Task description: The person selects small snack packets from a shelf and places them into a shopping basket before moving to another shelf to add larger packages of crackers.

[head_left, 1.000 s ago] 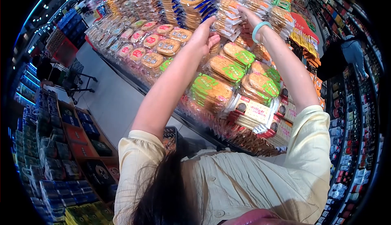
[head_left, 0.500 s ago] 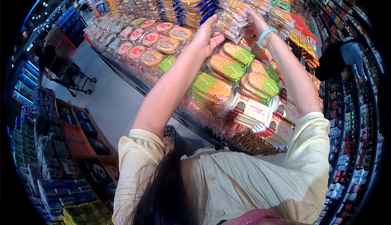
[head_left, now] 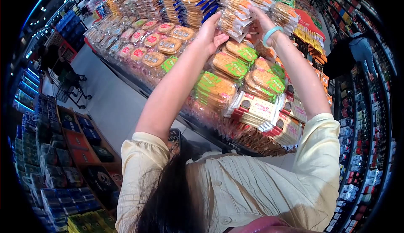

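Between my hands is a stack of biscuit packs (head_left: 236, 17) in clear wrappers with white and orange ends. My left hand (head_left: 211, 36) is at the stack's left side, palm turned toward it and fingers spread, with the thumb tip near the packs. On the other side, my right hand (head_left: 261, 24) has its thumb along the stack's edge and its fingers curled in below, partly hidden. A pale turquoise bangle (head_left: 272, 36) circles the right wrist. Just below the stack lie oval biscuit packs (head_left: 233, 62) with green labels.
Blue-wrapped round biscuits (head_left: 194, 5) pile up behind my left hand. Red-labelled biscuit packs (head_left: 153, 40) cover the display's left part. White cracker packs (head_left: 257, 108) lie near the front edge. A person with a shopping cart (head_left: 69, 83) is in the left aisle; another person (head_left: 357, 52) bends by the right shelves.
The view has shifted slightly, so the display sits a little higher and further left. Both hands keep their places beside the stack, whose near corners look slightly closer to me.
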The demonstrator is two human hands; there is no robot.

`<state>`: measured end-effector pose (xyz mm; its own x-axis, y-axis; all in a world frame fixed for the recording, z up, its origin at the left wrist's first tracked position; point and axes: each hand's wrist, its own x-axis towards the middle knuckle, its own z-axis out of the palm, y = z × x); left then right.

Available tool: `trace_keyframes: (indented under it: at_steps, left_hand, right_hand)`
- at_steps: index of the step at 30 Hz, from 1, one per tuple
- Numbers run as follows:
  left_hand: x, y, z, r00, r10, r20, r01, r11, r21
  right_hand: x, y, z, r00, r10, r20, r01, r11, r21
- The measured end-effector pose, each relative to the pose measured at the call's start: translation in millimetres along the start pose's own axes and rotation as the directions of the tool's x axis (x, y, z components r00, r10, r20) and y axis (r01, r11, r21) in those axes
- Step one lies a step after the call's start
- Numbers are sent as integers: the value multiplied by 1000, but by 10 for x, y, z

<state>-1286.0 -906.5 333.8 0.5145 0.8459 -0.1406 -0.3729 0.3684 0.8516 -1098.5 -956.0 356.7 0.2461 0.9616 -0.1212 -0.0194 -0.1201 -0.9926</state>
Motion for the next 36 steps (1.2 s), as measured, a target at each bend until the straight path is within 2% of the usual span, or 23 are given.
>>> trace_keyframes:
  at_steps: [5,8,10,11,12,14,15,16,18,20,22,23,24,26,27,28,30,31,33,34,36]
  left_hand:
    - [1,29,-13,999,-31,-8,31,999,-5]
    - [-111,130,44,995,20,95,-17,999,-30]
    - [-192,199,119,995,37,98,-33,999,-34]
    - [-249,230,142,990,55,133,-52,998,-23]
    - [-243,272,129,973,62,222,-58,998,-24]
    - [-286,340,155,968,81,239,-80,997,-16]
    - [-399,374,204,964,94,247,-95,995,-8]
    - [-429,405,204,950,154,270,-166,986,21]
    - [-605,568,247,949,134,284,-153,987,43]
    - [-784,692,239,947,182,265,-205,977,59]
    - [-893,829,170,950,174,260,-208,972,110]
    - [-984,877,156,927,231,297,-269,958,95]
    - [-1083,950,123,931,261,254,-298,947,122]
    - [-1223,1073,-1,915,267,302,-309,945,102]
    - [-1309,1111,-68,894,313,320,-362,926,107]
    - [-1400,1127,-143,920,306,244,-336,937,92]
    - [-1597,1206,-323,911,362,195,-395,903,170]
    - [-1685,1200,-409,914,369,165,-396,902,172]
    - [-1923,1175,-595,842,504,193,-537,815,215]
    - [-1933,1262,-804,856,466,223,-508,838,199]
    - [-2135,1277,-1064,854,475,212,-512,841,177]
  right_hand:
    - [-82,-58,46,1000,-30,3,30,999,28]
    - [-150,-107,25,997,-73,4,73,996,51]
    - [-182,-185,-8,992,-121,41,118,991,67]
    - [-209,-249,-52,989,-94,111,84,992,93]
    - [-280,-301,-44,990,-89,108,79,993,93]
    - [-448,-424,22,972,-192,136,189,981,35]
    - [-586,-595,170,988,-127,85,118,988,96]
    - [-646,-655,219,989,-122,82,114,989,96]
    - [-728,-716,263,960,-264,92,259,964,63]
    - [-705,-787,282,948,-283,144,278,959,55]
    - [-641,-837,349,890,-363,275,322,929,181]
    - [-1004,-911,589,868,-446,218,420,894,157]
    - [-1074,-919,670,861,-461,214,435,886,159]
    - [-1062,-998,799,854,-423,302,388,905,173]
    - [-1037,-1018,879,854,-414,316,378,910,171]
    - [-1013,-1029,971,851,-412,325,391,911,132]
    - [-1023,-1031,1171,845,-400,356,391,915,98]
    - [-1026,-1028,1298,828,-416,376,424,903,66]
    - [-1070,-986,1601,769,-464,440,502,864,35]
    - [-1096,-960,1768,776,-472,419,508,861,29]
    - [-1059,-920,2025,745,-366,558,441,897,0]
